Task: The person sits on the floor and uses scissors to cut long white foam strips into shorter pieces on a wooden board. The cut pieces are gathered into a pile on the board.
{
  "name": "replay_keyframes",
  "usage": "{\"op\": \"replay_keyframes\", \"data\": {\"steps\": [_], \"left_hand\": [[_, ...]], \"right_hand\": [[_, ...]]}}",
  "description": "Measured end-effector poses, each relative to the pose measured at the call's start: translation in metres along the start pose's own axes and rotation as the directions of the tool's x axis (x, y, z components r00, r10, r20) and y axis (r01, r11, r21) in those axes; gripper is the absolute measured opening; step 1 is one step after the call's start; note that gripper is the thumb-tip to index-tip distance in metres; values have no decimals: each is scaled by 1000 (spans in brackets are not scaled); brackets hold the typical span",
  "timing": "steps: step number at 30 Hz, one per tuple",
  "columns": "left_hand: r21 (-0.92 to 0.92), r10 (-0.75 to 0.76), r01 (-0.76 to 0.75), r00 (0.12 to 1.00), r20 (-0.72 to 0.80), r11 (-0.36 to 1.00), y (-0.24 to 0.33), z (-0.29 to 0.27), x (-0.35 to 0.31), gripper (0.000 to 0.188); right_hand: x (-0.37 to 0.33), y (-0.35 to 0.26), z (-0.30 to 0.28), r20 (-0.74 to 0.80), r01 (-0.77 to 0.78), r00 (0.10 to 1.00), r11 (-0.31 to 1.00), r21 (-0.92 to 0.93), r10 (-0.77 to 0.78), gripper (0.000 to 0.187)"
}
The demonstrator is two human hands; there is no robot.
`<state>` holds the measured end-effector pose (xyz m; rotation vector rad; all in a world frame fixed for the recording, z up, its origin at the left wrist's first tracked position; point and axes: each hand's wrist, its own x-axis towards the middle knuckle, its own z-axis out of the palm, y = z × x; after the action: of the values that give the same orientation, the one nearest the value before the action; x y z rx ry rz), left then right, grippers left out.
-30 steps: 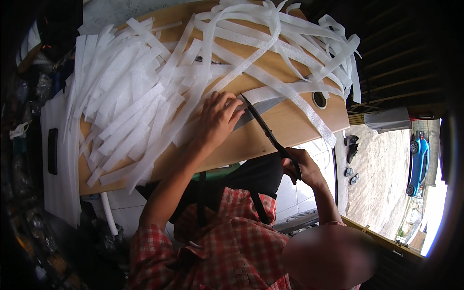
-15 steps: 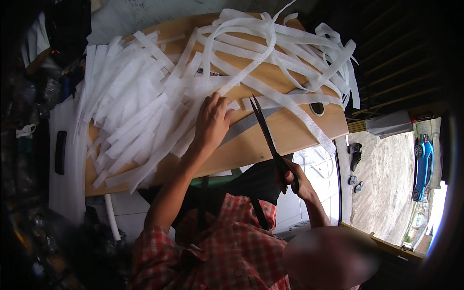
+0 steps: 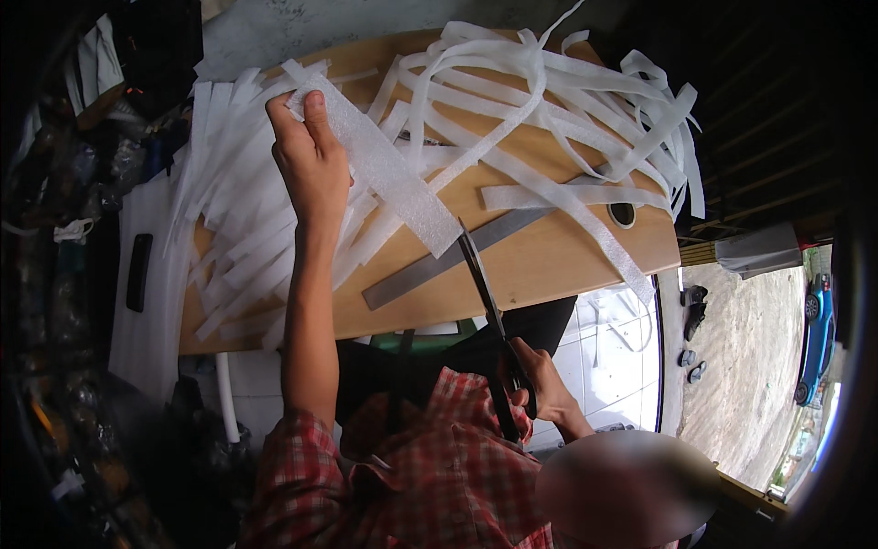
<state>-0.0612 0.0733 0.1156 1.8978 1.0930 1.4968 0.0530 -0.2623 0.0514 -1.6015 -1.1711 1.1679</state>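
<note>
My left hand (image 3: 311, 160) is raised over the left part of the table, fingers closed on one end of a white foam strip (image 3: 389, 169). The strip slants down to the right, and its lower end lies close to the tip of the scissors; whether they touch I cannot tell. My right hand (image 3: 540, 380) grips the handles of the black scissors (image 3: 485, 284), whose long blades look nearly closed and point up and away. Beneath my left hand spreads a pile of cut foam strips (image 3: 242, 183). Long uncut foam strips (image 3: 512, 101) lie looped at the far right.
The wooden table (image 3: 439, 293) carries a flat grey metal bar (image 3: 457, 256) lying diagonally and has a round cable hole (image 3: 622, 215) at right. A white sheet with a black slot (image 3: 139, 273) stands at the left edge. Shoes (image 3: 693, 311) and a blue car (image 3: 814, 339) are outside, right.
My left hand has moved up and left, now holding a foam strip stretched toward the scissors. My right hand and the scissors have dropped slightly nearer my body, and the blades have come closer together.
</note>
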Motion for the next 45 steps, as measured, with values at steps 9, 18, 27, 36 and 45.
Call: {"op": "replay_keyframes", "data": {"steps": [9, 18, 27, 36, 45], "left_hand": [[19, 19, -20, 999, 51, 1000, -6, 5, -7, 22], [-41, 66, -62, 994, 83, 997, -4, 12, -15, 23], [-76, 94, -89, 993, 73, 993, -13, 10, -13, 25], [-110, -3, 17, 992, 125, 994, -10, 8, -15, 24], [-283, -305, 440, 858, 414, 853, 18, -8, -72, 30]], "right_hand": [[1, 9, 3, 47, -8, 999, 999, -41, 10, 96], [13, -6, 8, 44, 5, 999, 1000, -19, -4, 96], [12, -7, 8, 25, -26, 999, 999, 19, 25, 97], [12, 12, 10, -47, 43, 998, 998, 36, -41, 83], [16, 12, 9, -125, 33, 992, 999, 36, -28, 80]]}}
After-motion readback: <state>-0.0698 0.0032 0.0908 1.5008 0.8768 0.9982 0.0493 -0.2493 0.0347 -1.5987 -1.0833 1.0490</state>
